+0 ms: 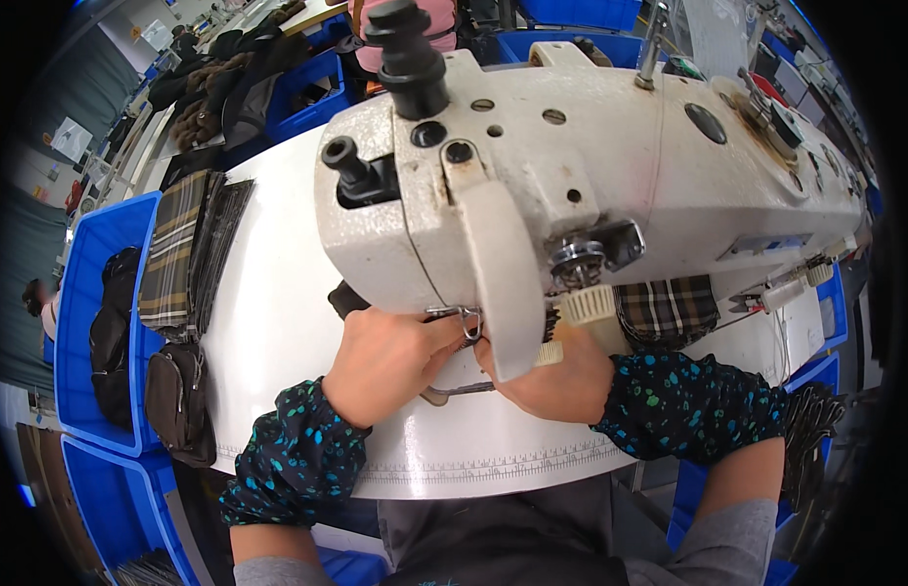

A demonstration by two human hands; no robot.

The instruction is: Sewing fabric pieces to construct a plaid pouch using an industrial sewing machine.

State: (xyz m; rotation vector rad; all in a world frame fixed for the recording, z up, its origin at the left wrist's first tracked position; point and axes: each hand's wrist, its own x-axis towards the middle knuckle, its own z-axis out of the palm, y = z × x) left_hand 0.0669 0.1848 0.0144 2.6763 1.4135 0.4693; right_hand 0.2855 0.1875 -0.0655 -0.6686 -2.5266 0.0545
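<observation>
A white industrial sewing machine (pixel 551 176) fills the middle of the view, and both my hands meet beneath its head. My left hand (pixel 380 356) is closed beside the needle area, its fingers pressed together on a dark fabric piece (pixel 347 299) that juts out behind it. Coming in from the right, my right hand (pixel 561 381) has its fingers bent in at the same spot. The machine's pale lever guard (pixel 507 278) covers part of that hand, so what its fingertips hold is hidden. A plaid fabric piece (pixel 669 313) lies under the machine arm, beyond my right hand.
Stacked plaid pieces (pixel 180 259) rest at the white table's (pixel 268 254) left edge, above a dark pouch (pixel 178 400). Blue bins (pixel 92 322) stand left. Dark pieces (pixel 813 430) hang at the right. A person in pink (pixel 439 24) is beyond the machine.
</observation>
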